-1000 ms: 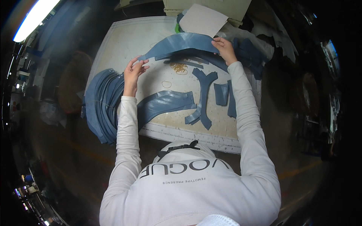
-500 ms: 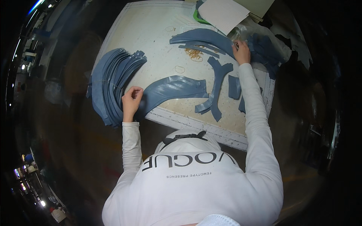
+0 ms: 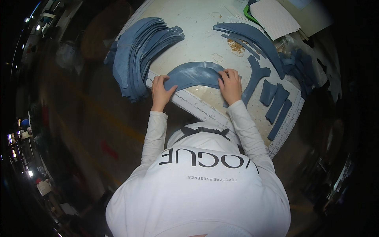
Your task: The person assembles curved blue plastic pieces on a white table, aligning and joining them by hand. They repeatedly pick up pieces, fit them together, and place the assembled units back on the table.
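Where the worktop [image 3: 189,37] meets its near edge, a curved blue piece [image 3: 195,75] lies between the two hands, arched toward the far side, its ends turned nearer. Smooth and blue-grey, it carries pale, shiny streaks and a thin line running along its curve.

At its left end, the left hand [image 3: 160,93] lies with fingers bent over the piece and thumb set apart on the near side. The right hand [image 3: 231,87] covers most of the right end, back upward, fingers bent and thumb apart from them, pointing left. I cannot tell whether either one pinches the piece or only rests on it. Both forearms, in white sleeves, reach in from the near side, angled slightly toward each other.

Just left of the left hand, a thick, fanned bundle [image 3: 136,59] of similar blue pieces overhangs the worktop's edge. Right of the right hand lies a forked piece [image 3: 256,75], partly hidden, then three small pieces [image 3: 277,103]. Farther off are a curved stack [image 3: 252,35], narrow strips [image 3: 243,44] and a yellowish heap of bands [image 3: 235,48]. At the far right are a pale sheet [image 3: 273,17] and a clear bag [image 3: 319,73] beside more blue material [image 3: 302,67].
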Action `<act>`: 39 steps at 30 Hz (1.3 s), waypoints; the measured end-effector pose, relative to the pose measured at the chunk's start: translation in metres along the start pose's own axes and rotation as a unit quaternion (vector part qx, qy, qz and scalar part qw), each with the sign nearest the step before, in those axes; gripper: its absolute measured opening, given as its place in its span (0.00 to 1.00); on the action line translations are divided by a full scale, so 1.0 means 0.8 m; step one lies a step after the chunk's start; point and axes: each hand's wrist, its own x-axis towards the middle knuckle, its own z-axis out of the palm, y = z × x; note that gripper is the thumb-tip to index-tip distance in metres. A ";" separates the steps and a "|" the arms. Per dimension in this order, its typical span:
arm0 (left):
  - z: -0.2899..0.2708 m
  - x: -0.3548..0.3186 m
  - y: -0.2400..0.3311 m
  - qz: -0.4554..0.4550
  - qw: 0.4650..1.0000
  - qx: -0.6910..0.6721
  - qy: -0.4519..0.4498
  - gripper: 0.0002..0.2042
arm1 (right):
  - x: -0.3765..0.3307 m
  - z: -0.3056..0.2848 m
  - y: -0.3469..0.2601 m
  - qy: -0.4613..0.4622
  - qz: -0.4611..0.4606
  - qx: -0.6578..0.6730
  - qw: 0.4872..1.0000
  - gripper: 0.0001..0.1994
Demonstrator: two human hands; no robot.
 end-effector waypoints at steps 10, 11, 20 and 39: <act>-0.008 -0.006 0.018 0.068 0.998 0.000 0.012 0.21 | -0.048 -0.058 -0.023 -0.103 0.153 0.209 0.960 0.08; -0.004 -0.007 0.020 0.077 0.997 0.002 -0.014 0.22 | -0.054 -0.061 -0.021 -0.112 0.171 0.208 0.957 0.09; -0.026 -0.029 0.021 0.003 0.974 -0.047 -0.223 0.12 | -0.077 -0.078 -0.014 -0.188 0.186 0.190 0.946 0.11; -0.005 -0.014 -0.007 -0.056 0.998 0.021 0.001 0.19 | 0.012 0.005 0.004 -0.107 0.135 0.100 0.980 0.16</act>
